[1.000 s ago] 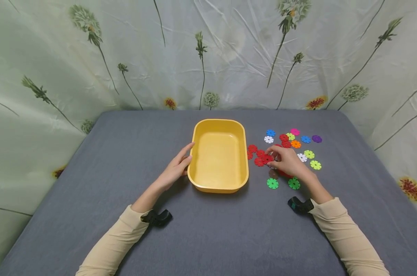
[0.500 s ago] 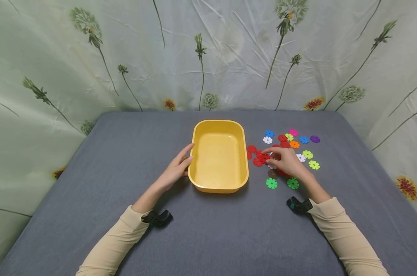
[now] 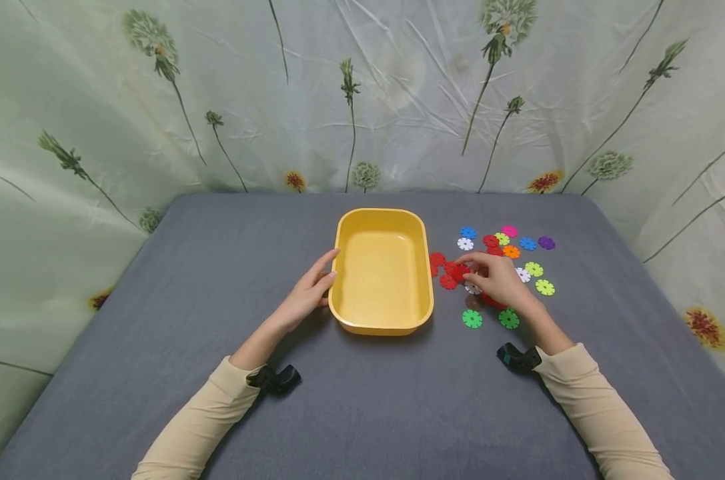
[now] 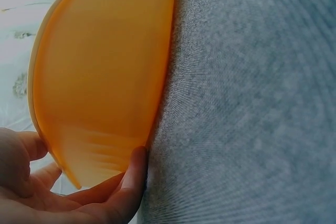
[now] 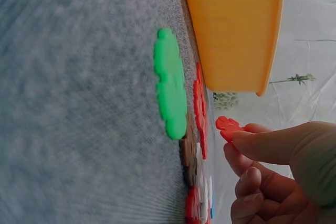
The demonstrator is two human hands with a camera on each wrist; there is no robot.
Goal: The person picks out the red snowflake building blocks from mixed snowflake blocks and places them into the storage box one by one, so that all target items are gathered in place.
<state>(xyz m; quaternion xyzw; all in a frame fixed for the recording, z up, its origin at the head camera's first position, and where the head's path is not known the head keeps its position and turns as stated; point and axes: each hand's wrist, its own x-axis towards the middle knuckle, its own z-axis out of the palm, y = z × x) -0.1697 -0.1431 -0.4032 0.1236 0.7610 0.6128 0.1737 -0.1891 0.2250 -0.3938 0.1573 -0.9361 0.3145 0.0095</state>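
Note:
A yellow rectangular plastic tub (image 3: pixel 381 331) stands in the middle of the table, its inside bare. At its left side my left hand (image 3: pixel 302 297) rests with spread fingers; in the left wrist view fingertips (image 4: pixel 137 156) touch the outer wall from rim to base. To the right of the tub my right hand (image 3: pixel 499 280) pinches a red notched plastic disc (image 5: pixel 229 125) between thumb and index finger, raised over the pile. Several red discs (image 3: pixel 449 282) lie beneath it, between hand and tub. A brown disc (image 3: pixel 473 303) and green discs (image 3: pixel 472 319) lie nearer me.
Beyond my right hand are scattered more notched discs: blue (image 3: pixel 468 233), pink (image 3: pixel 509 231), orange (image 3: pixel 511 252), purple (image 3: pixel 546 243) and yellow-green (image 3: pixel 545 287). A grey cloth (image 3: pixel 362 407) covers the table. Behind hangs a flower-printed curtain (image 3: pixel 314 100).
The red disc in my right hand has shifted slightly left and tilted, with the fingers adjusting on it. My left hand and the tub hold their place.

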